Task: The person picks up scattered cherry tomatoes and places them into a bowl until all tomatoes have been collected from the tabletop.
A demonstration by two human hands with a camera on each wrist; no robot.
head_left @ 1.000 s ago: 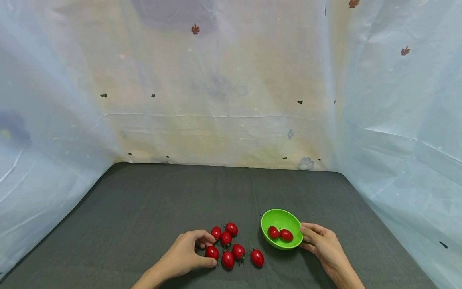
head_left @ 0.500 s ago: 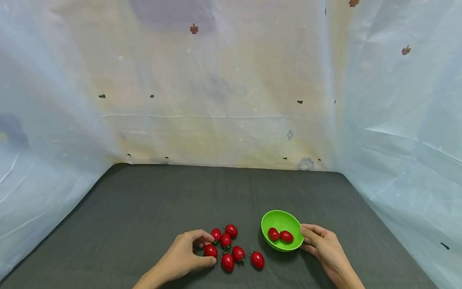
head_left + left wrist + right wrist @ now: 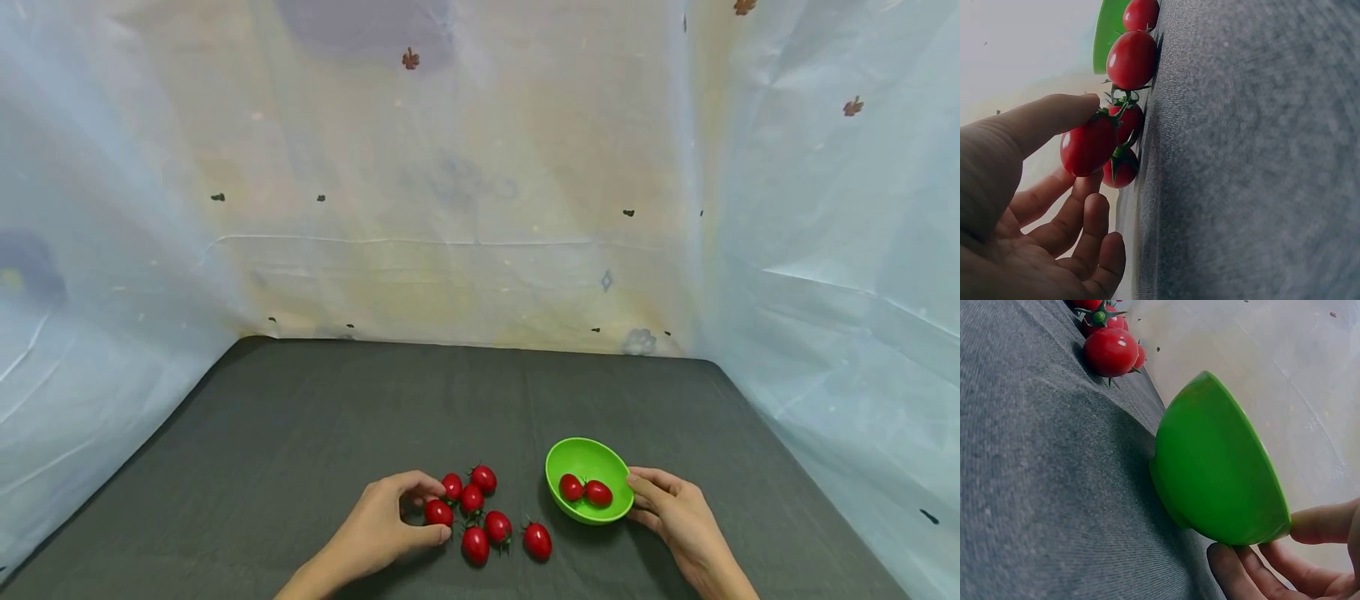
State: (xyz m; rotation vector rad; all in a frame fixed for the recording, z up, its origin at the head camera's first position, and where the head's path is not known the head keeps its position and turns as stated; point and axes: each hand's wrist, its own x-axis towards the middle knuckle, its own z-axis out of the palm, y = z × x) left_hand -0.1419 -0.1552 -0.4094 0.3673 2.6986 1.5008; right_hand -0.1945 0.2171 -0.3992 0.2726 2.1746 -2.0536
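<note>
Tomato (image 3: 438, 512) in the left hand (image 3: 382, 525) has crept up a little compared with a second ago, relative to the ones lying around it; everything else has basically stayed put. Left thumb and fingertips are pretty close together, pinching that one fruit between them, and from the left wrist cam it looks raised off the dark cloth (image 3: 360, 417), though the head view alone doesn't make that obvious. Six loose tomatoes (image 3: 498, 527) sit just past those fingertips: three a bit farther forward by the index finger, two to the right of the thumb, and one more farther right, in the gap toward the other hand.

Over on that side, the right hand (image 3: 678, 518) has a green bowl (image 3: 588, 457) by its near edge, thumb at the rim and fingers under the outer wall. Two red tomatoes (image 3: 597, 493) lie inside it, left of those fingertips. Pale sheeting (image 3: 450, 167) hangs well beyond both hands.
</note>
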